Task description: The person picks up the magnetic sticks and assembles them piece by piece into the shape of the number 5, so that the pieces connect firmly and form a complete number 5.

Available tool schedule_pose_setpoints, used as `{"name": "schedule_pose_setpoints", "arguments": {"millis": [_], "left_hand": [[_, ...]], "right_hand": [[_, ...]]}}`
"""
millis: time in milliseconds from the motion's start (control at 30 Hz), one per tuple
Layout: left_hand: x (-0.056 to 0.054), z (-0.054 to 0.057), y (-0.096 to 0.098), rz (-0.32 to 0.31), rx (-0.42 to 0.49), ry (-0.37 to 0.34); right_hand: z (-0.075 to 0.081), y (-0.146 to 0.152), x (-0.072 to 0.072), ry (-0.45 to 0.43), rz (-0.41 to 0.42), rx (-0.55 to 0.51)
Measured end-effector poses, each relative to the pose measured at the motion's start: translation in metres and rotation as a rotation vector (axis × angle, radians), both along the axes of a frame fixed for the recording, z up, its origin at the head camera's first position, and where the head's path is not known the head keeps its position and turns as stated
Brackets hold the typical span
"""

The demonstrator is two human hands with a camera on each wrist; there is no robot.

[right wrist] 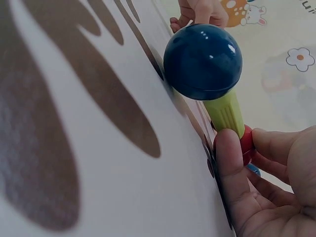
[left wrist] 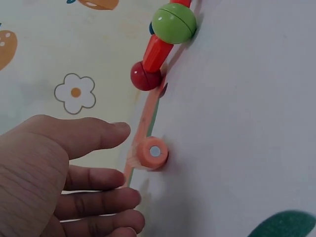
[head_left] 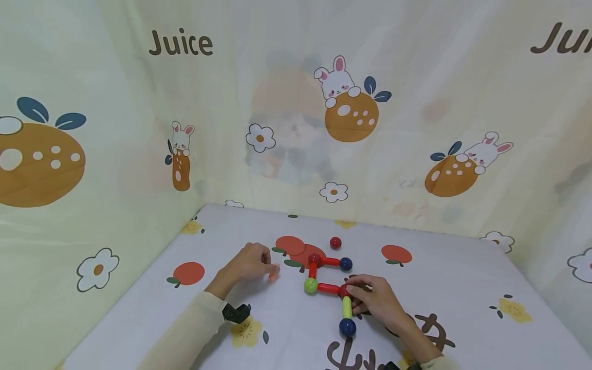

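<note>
Several balls and magnetic rods form one bent chain on the table. My right hand (head_left: 376, 300) pinches its red ball (right wrist: 247, 144) between thumb and fingers. From that ball a yellow-green rod (head_left: 347, 307) leads to a dark blue ball (right wrist: 202, 61), and a red rod (head_left: 329, 289) to a green ball (head_left: 311, 285). Another red rod (head_left: 313, 270) continues to a second red ball (head_left: 314, 259). To the left, my left hand (head_left: 252, 262) has its thumb and fingers apart. An orange rod (left wrist: 154, 152) with a metal end lies just beyond their tips in the left wrist view.
A loose red ball (head_left: 335, 242) sits farther back, behind the chain's far dark blue ball (head_left: 346, 264). The table (head_left: 444, 277) wears a printed white cloth. Patterned curtains (head_left: 222, 103) hang behind it and along the sides.
</note>
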State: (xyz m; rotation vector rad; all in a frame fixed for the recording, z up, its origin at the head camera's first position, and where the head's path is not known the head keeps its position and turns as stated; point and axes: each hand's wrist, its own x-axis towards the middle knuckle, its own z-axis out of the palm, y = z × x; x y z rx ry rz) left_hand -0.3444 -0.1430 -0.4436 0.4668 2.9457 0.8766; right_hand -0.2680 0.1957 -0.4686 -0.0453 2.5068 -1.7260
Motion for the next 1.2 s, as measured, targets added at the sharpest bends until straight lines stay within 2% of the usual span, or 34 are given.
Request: {"name": "schedule_pose_setpoints", "arguments": {"millis": [300,467,700,1033,1200], "left_hand": [[0.004,-0.003,0.005,0.019,0.02,-0.034],[0.006,-0.005,0.007,0.055,-0.002,-0.041],[0.008,-0.005,0.011,0.107,-0.059,-0.031],[0.01,-0.004,0.015,0.111,-0.072,-0.025],[0.013,0.0,0.016,0.151,-0.054,-0.006]], "right_hand": [[-0.001,0.0,0.0,-0.008,-0.015,-0.003],[-0.002,0.0,-0.001,-0.011,-0.024,-0.003],[-0.001,-0.001,0.0,-0.015,-0.028,-0.006],[0.002,-0.002,0.002,-0.025,-0.036,-0.008],[0.002,-0.002,0.002,-0.028,-0.033,-0.015]]}}
